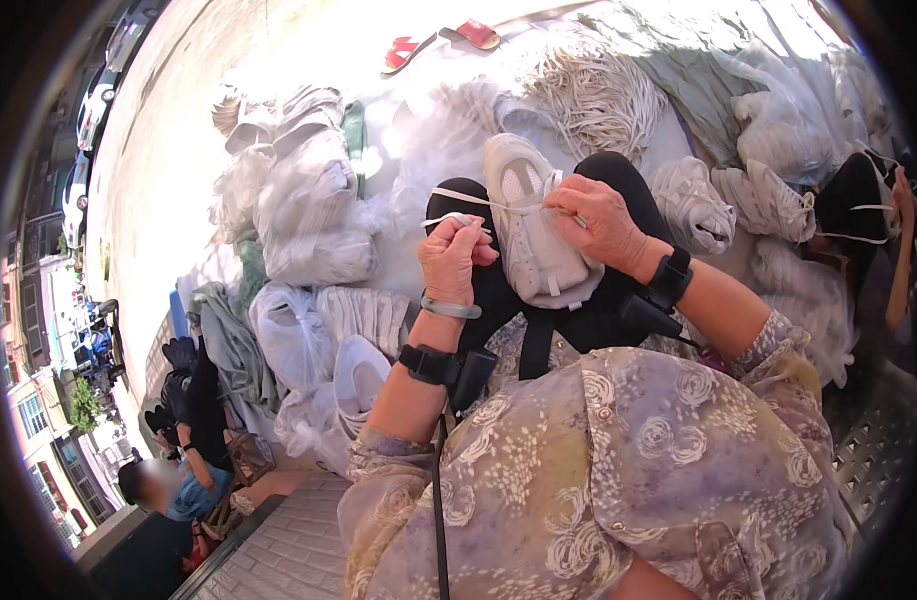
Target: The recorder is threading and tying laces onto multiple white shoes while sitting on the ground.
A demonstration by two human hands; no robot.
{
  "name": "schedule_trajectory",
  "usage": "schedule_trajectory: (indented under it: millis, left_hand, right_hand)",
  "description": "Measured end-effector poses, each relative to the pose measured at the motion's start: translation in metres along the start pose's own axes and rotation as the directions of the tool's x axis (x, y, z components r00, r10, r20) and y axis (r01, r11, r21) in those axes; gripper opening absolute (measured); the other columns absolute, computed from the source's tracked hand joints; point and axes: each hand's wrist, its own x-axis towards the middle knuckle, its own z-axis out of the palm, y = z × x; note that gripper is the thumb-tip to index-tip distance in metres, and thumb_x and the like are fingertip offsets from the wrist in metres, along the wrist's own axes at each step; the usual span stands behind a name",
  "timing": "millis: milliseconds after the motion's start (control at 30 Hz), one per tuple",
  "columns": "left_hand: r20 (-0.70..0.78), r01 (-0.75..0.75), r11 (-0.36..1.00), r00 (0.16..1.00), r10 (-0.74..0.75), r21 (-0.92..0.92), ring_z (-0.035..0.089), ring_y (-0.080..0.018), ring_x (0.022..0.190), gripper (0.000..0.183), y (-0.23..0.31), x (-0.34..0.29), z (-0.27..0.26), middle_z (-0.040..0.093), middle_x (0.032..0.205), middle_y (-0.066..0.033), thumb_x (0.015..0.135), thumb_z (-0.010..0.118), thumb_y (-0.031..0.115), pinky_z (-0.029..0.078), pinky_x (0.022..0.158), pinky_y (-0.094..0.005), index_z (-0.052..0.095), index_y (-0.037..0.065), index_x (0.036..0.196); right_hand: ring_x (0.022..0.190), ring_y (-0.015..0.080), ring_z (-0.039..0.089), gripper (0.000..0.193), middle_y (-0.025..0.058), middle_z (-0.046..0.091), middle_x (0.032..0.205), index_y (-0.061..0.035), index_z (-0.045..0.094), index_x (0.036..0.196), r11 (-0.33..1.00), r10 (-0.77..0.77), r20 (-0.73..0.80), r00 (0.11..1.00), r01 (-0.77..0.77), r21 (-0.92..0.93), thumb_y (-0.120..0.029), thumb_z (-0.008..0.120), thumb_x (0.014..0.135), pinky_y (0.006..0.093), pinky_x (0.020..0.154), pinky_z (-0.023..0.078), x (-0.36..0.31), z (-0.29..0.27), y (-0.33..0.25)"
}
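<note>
A cream-white sneaker [538, 258] rests across my lap between my knees, its padded opening pointing away from me. A flat white shoelace [478, 199] runs from the shoe's upper toward the left. My left hand [452, 260] is closed in a pinch, with a bit of white lace sticking out past the fingers. At the sneaker's right side, my right hand [596, 226] is closed on the lace beside the eyelets; its fingertips are partly hidden.
A heap of loose white laces [598, 105] lies ahead. Plastic-wrapped shoes [313, 215] pile up on the left, with more white shoes [690, 205] on the right. Red sandals [403, 53] lie far off. Another person's arm [900, 255] shows at right; someone sits [183, 475] at lower left.
</note>
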Motion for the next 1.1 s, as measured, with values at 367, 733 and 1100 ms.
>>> schedule_trajectory:
  millis: [367, 733, 1100]
  left_hand:
    - [0.167, 0.084, 0.996, 0.983, -0.075, -0.042, 0.055, -0.0075, 0.052, 0.011, -0.012, 0.014, 0.018, 0.061, 0.070, -0.0031, 0.084, 0.061, 0.014, 0.045, 0.048, -0.0195, 0.062, 0.004, 0.080]
    - [0.086, -0.226, 0.906, 0.974, 0.209, 0.358, 0.049, -0.0050, 0.045, 0.017, -0.018, 0.012, 0.018, 0.055, 0.056, 0.0001, 0.085, 0.058, 0.009, 0.040, 0.043, -0.0192, 0.056, 0.003, 0.069]
    - [0.164, -0.417, 0.746, 0.905, 0.392, 0.520, 0.050, -0.0065, 0.046, 0.011, -0.033, 0.026, 0.012, 0.052, 0.055, -0.0013, 0.082, 0.059, 0.007, 0.041, 0.044, -0.0213, 0.057, 0.001, 0.072]
  right_hand:
    - [0.077, 0.0184, 0.049, 0.012, 0.0012, 0.047, 0.077, -0.0154, 0.057, 0.079, 0.822, -0.360, 0.289, 0.887, 0.448, -0.352, -0.022, 0.062, 0.070, 0.0356, 0.074, 0.033, 0.005, -0.001, -0.017]
    - [0.083, 0.0174, 0.048, 0.031, -0.0001, 0.048, 0.080, -0.0109, 0.056, 0.095, 0.658, -0.394, 0.329, 0.858, 0.513, -0.551, -0.032, 0.063, 0.073, 0.0436, 0.089, 0.031, 0.006, 0.000, -0.025]
    - [0.081, 0.0176, 0.050, 0.030, 0.0000, 0.049, 0.078, -0.0111, 0.056, 0.096, 0.680, -0.371, 0.339, 0.865, 0.501, -0.535, -0.031, 0.061, 0.074, 0.0460, 0.092, 0.029, 0.008, 0.001, -0.023]
